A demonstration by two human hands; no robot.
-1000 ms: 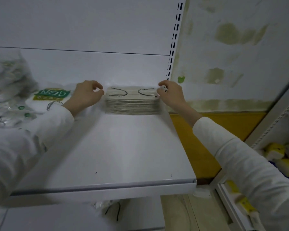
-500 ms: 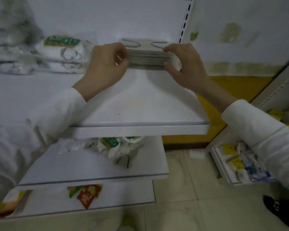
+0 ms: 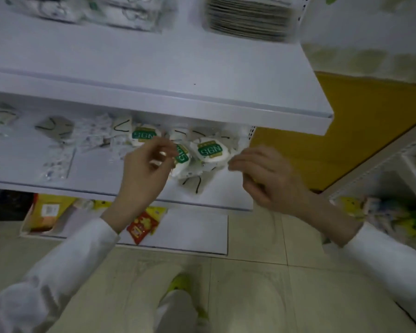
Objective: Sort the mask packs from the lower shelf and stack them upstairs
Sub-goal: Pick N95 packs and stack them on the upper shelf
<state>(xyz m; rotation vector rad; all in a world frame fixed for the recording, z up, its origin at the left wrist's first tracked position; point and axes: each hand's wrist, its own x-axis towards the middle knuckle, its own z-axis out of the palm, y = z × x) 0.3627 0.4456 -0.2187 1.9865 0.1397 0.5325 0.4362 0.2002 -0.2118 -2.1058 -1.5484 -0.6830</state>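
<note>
White mask packs with green labels lie in a loose heap on the lower shelf [image 3: 94, 169]; one pack [image 3: 210, 151] sits on top, another [image 3: 181, 156] beside it. My left hand [image 3: 147, 171] hovers at the heap's left side, fingers curled and apart, with nothing clearly in it. At the top pack's right edge are the fingertips of my right hand [image 3: 269, 181]; blur hides any grip. On the upper shelf [image 3: 202, 68] stands a neat stack of flat masks [image 3: 247, 20], with bagged packs [image 3: 120, 10] to its left.
Loose grey and white masks [image 3: 55, 127] are scattered along the lower shelf's left part. The bottom shelf holds a red snack packet [image 3: 142, 224] and a yellow packet [image 3: 48, 210]. Another rack with yellow goods [image 3: 370, 210] stands at right. The upper shelf's front edge overhangs the heap.
Both hands have left the flat mask stack on the upper shelf and dropped to the heap of packs on the lower shelf. My view has tilted down toward the floor.
</note>
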